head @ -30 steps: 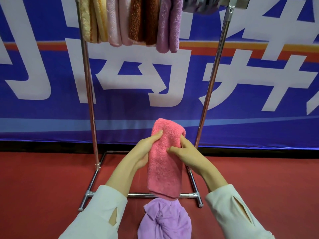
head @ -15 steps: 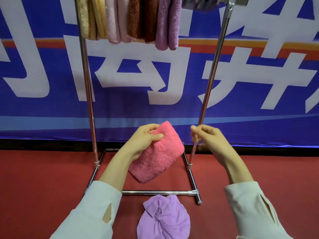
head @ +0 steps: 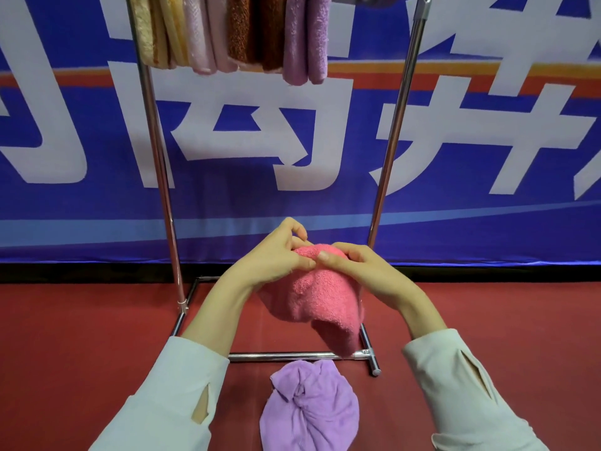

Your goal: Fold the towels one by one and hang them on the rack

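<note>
Pink terry towel [head: 320, 297] hangs folded before you, low between the chrome rack [head: 395, 125] uprights. Your left hand [head: 276, 258] pinches its top edge, and your right hand [head: 367, 271] grips it alongside, thumbs touching. Below, a crumpled lilac towel [head: 309, 408] lies on the red floor [head: 81, 336]. Folded towels [head: 247, 30] hang overhead on the rack.

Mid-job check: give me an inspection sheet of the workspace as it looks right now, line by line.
Surface: red floor; the rack's base stands on it.
Job's things: pink towel held up in front of the rack, bunched, not yet hung; lilac towel crumpled on the floor just in front of the base bar; folded towels hang side by side at the rack's top.
Clutter: nothing seen.
Grips: left hand and right hand both pinch the pink towel's top edge, thumbs close together.
Cables: nothing seen.
Surroundings: blue banner with large white characters behind the rack.
</note>
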Action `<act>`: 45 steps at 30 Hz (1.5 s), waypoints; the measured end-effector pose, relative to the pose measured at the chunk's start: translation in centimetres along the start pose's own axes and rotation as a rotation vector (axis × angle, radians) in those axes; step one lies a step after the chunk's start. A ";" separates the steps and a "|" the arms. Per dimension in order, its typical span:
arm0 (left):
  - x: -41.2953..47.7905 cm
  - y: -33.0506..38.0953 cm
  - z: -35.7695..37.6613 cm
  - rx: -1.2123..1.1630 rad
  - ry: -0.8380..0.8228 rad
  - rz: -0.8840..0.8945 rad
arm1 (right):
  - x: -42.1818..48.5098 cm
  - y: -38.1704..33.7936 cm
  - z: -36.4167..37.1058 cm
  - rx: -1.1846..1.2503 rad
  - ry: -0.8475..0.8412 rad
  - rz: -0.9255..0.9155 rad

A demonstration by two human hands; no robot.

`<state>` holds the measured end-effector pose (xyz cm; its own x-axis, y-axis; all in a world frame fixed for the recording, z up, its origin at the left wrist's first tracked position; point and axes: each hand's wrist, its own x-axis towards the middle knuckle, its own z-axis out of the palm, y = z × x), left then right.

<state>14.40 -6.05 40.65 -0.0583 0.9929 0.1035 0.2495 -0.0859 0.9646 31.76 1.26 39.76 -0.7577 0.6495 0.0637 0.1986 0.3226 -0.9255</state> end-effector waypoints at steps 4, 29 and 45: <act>-0.1 0.3 0.3 -0.044 -0.014 0.055 | -0.5 0.2 -1.6 0.196 -0.109 0.034; 9.8 12.7 -4.2 -0.538 0.045 0.163 | 6.9 -12.2 -12.0 0.467 -0.095 -0.103; 22.6 26.1 -7.4 -0.647 0.130 0.242 | 17.1 -23.4 -20.0 0.505 0.214 -0.393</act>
<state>12.44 13.49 69.98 -0.1986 0.9254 0.3227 -0.3525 -0.3747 0.8575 26.62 18.56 70.01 -0.5637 0.6886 0.4562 -0.4213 0.2354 -0.8759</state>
